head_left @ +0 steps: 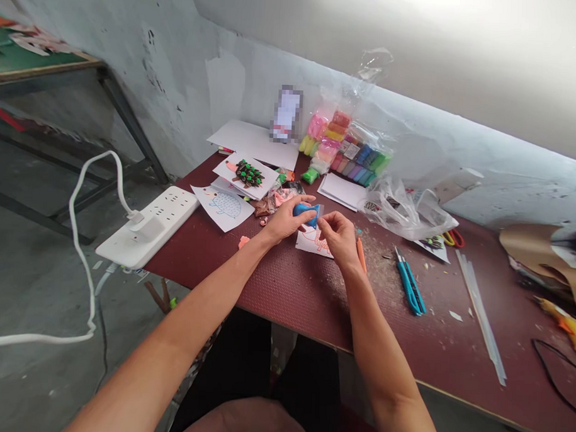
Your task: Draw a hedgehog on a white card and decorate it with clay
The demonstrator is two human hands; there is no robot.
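My left hand (pixel 289 217) is closed around a small packet of blue modelling clay (pixel 306 211), with the clear wrapper's end toward the right. At that end, the fingertips of my right hand (pixel 337 233) pinch the wrapper's edge. Below both hands lies a white card with an orange hedgehog drawing (pixel 318 242), partly covered by them. An orange pen-like stick (pixel 361 255) rests beside my right wrist. Left of my hands are a card with a blue hedgehog drawing (pixel 225 205) and a card with a hedgehog in green and dark pieces (pixel 246 175).
Packs of coloured clay (pixel 349 152) lean by the wall near a phone (pixel 286 115). A crumpled plastic bag (pixel 406 210), blue utility knife (pixel 410 283) and clear glue sticks (pixel 480 317) lie to the right. A white power strip (pixel 148 227) juts from the left edge.
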